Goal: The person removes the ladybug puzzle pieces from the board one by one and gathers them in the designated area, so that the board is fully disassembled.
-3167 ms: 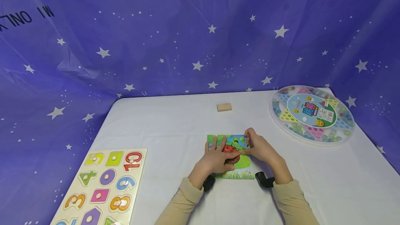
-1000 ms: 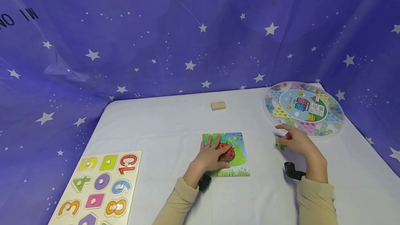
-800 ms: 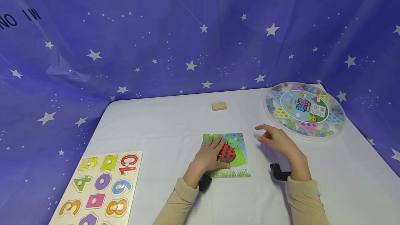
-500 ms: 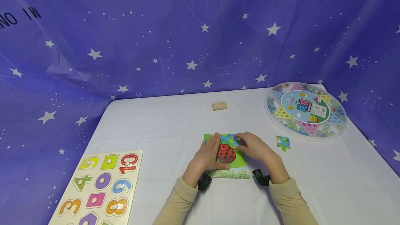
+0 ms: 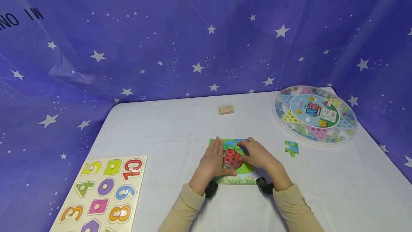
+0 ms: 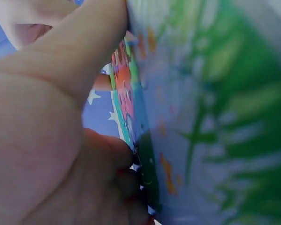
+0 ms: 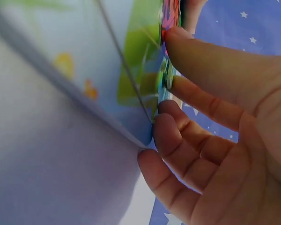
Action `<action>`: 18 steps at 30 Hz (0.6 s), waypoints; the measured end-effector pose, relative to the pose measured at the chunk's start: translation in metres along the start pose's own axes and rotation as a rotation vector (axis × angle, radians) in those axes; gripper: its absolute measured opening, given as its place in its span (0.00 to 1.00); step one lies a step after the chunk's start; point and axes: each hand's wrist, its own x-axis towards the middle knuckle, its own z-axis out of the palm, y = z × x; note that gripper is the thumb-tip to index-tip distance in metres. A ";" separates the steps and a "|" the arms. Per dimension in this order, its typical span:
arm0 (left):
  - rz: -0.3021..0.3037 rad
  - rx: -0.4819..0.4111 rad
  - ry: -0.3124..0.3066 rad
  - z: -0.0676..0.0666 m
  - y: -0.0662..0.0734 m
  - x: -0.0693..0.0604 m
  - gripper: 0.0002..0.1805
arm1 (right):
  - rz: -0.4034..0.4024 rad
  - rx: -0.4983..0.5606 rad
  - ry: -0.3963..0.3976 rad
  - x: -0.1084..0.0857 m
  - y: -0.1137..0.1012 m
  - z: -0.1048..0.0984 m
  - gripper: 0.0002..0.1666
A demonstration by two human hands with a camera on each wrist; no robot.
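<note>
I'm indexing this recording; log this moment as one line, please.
left hand: on left part of ladybug puzzle | right hand: curled over right part, grip unclear | loose piece: on table, right of puzzle

From high up, the head view looks forward and down at the white table point(image 5: 167, 128). The wrist views are very close: the left looks past the left hand point(image 5: 211, 161) at the puzzle point(image 5: 232, 159), the right past the right hand point(image 5: 260, 157). All three see the puzzle and the starry cloth point(image 5: 161, 28) behind.
</note>
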 end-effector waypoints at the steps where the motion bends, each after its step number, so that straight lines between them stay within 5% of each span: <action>1: -0.016 0.005 -0.001 0.000 0.001 -0.001 0.66 | -0.003 0.006 0.003 0.000 0.000 0.000 0.26; 8: -0.080 0.008 0.001 0.001 0.003 -0.004 0.66 | -0.018 0.081 0.019 0.000 0.000 0.001 0.23; 18: -0.061 0.057 0.003 0.001 0.001 -0.002 0.64 | -0.054 0.185 0.039 0.005 0.008 -0.001 0.24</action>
